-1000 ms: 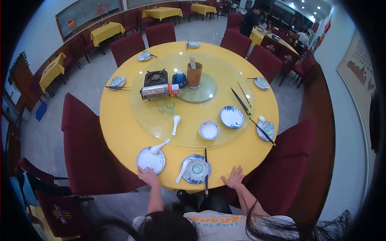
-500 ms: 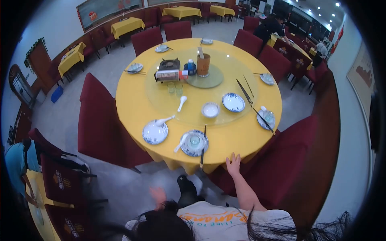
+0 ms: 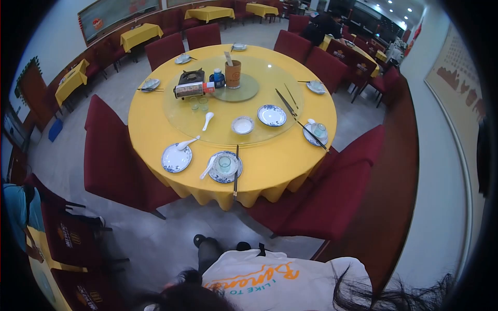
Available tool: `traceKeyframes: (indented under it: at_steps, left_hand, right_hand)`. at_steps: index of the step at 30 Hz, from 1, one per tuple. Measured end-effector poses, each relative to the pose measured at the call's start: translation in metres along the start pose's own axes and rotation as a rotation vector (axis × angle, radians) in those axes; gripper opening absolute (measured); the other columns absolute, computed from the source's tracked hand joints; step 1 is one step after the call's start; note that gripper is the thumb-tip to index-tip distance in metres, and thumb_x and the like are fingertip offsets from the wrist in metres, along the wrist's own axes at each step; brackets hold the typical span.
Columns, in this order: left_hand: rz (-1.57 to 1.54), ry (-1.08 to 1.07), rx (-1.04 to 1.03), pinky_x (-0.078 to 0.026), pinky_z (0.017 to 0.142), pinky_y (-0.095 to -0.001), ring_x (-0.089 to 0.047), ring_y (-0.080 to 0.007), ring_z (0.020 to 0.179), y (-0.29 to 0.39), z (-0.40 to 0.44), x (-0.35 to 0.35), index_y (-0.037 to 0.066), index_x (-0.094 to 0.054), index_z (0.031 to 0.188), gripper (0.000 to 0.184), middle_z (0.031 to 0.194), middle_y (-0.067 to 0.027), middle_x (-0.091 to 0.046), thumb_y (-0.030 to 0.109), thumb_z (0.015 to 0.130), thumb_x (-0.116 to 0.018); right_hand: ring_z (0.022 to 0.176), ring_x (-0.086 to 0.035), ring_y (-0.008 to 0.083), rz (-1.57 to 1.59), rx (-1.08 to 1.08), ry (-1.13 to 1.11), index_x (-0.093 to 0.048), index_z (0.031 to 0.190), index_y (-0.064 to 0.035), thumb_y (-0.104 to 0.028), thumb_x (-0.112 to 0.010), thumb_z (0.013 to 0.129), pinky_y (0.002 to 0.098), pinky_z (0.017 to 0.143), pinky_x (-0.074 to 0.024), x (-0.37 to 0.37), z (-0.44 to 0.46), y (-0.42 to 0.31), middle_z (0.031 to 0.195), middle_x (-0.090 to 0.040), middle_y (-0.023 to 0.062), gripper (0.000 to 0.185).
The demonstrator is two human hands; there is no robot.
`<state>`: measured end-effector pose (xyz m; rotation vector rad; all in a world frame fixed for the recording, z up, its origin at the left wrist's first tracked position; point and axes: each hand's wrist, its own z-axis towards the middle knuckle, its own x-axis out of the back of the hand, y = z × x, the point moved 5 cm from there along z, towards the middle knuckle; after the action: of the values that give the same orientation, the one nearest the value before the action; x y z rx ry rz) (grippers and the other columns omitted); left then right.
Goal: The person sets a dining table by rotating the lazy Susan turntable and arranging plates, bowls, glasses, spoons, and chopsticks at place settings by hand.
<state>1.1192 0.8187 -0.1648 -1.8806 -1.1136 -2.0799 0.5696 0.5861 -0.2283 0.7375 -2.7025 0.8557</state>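
Glass cup in a bowl on a patterned plate, near the worktop's front edge.
Chopsticks lie right of the cup, ends reaching the cloth's edge; a spoon rests on the left. Further left, a second plate bears another spoon. Yellow cloth stretches right toward a third plate; floor shows between two chairs. Whether either hand is clenched or released, I cannot tell.
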Motion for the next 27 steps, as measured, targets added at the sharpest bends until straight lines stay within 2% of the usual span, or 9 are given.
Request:
traceKeyframes:
  at_steps: [4,6,9,11,13,16,20,26,27]
  left_hand:
    - [-0.093,-0.082,-0.053,-0.039,0.083,-0.0376,-0.048,-0.0297,0.097,0.039,-0.029,-0.035,0.001,-0.046,0.109,0.043,0.105,-0.0173,-0.048,0.034,0.082,-0.044]
    - [-0.136,-0.106,-0.06,-0.041,0.082,-0.037,-0.05,-0.0288,0.095,0.059,-0.026,-0.046,0.002,-0.048,0.108,0.042,0.103,-0.0165,-0.05,0.035,0.081,-0.044]
    - [-0.207,-0.103,-0.022,-0.043,0.08,-0.0361,-0.052,-0.0274,0.093,0.091,0.003,-0.058,0.002,-0.05,0.105,0.042,0.1,-0.0154,-0.053,0.036,0.081,-0.043]
    - [-0.25,-0.078,0.031,-0.044,0.079,-0.0354,-0.054,-0.0265,0.091,0.112,0.036,-0.07,0.002,-0.051,0.104,0.043,0.098,-0.0146,-0.054,0.037,0.081,-0.043]
    - [-0.274,-0.082,0.098,-0.046,0.078,-0.0348,-0.056,-0.0255,0.089,0.129,0.075,-0.077,0.002,-0.053,0.102,0.043,0.096,-0.0139,-0.056,0.038,0.081,-0.043]
    - [-0.146,-0.346,0.256,-0.044,0.081,-0.0364,-0.055,-0.0252,0.093,0.121,0.14,-0.078,0.001,-0.053,0.102,0.043,0.1,-0.015,-0.056,0.037,0.082,-0.042]
    - [-0.152,-0.577,0.446,-0.044,0.08,-0.0363,-0.055,-0.0249,0.093,0.086,0.205,-0.08,0.002,-0.052,0.104,0.042,0.099,-0.0144,-0.056,0.036,0.081,-0.043]
    - [-0.294,-0.67,0.487,-0.045,0.073,-0.0343,-0.056,-0.024,0.087,0.098,0.229,-0.115,0.004,-0.05,0.108,0.041,0.094,-0.0117,-0.058,0.034,0.08,-0.047]
    - [-0.313,-0.717,0.457,-0.045,0.071,-0.0339,-0.057,-0.0238,0.087,0.113,0.222,-0.127,0.004,-0.049,0.108,0.041,0.093,-0.0112,-0.059,0.034,0.08,-0.047]
  right_hand:
    - [0.062,-0.051,0.0229,-0.068,0.1,0.137,-0.056,0.091,-0.0035,-0.058,-0.029,0.083,0.0405,0.055,-0.0442,0.011,0.032,-0.041,0.072,-0.055,0.0123,0.061]
    - [0.055,-0.052,0.025,-0.215,0.057,0.251,-0.054,0.086,-0.0011,-0.053,-0.034,0.083,0.0421,0.048,-0.0423,0.008,0.134,-0.033,0.068,-0.054,0.0119,0.056]
    - [0.053,-0.053,0.0264,-0.346,0.255,0.328,-0.056,0.078,-0.0004,-0.047,-0.034,0.085,0.0417,0.051,-0.0434,-0.015,0.122,-0.12,0.061,-0.053,0.0138,0.052]
    - [0.063,-0.055,0.0235,-0.216,0.16,0.307,-0.053,0.086,-0.0006,-0.045,-0.037,0.084,0.04,0.054,-0.0433,-0.053,0.096,-0.165,0.074,-0.056,0.0127,0.048]
    - [0.107,-0.046,0.0343,-0.116,0.032,0.169,-0.055,0.103,0.0031,-0.046,-0.035,0.083,0.038,0.091,-0.0341,-0.104,0.064,-0.212,0.11,-0.051,0.0226,0.056]
    - [0.099,-0.051,0.0294,-0.311,0.221,0.094,-0.05,0.111,0.0013,-0.047,-0.04,0.083,0.0398,0.081,-0.0396,-0.179,0.095,-0.239,0.109,-0.053,0.0172,0.056]
    - [0.107,-0.046,0.0294,-0.274,0.202,0.052,-0.047,0.114,0.0027,-0.047,-0.042,0.082,0.0365,0.089,-0.0351,-0.233,0.033,-0.3,0.115,-0.05,0.0168,0.06]
    - [0.107,-0.047,0.0281,-0.086,0.017,0.143,-0.05,0.112,0.001,-0.048,-0.042,0.081,0.0353,0.089,-0.0362,-0.239,0.063,-0.246,0.112,-0.051,0.0194,0.058]
    - [0.096,-0.049,0.0267,-0.029,-0.084,0.185,-0.053,0.103,0.0013,-0.048,-0.042,0.081,0.0369,0.081,-0.0385,-0.237,0.053,-0.236,0.102,-0.053,0.0155,0.055]
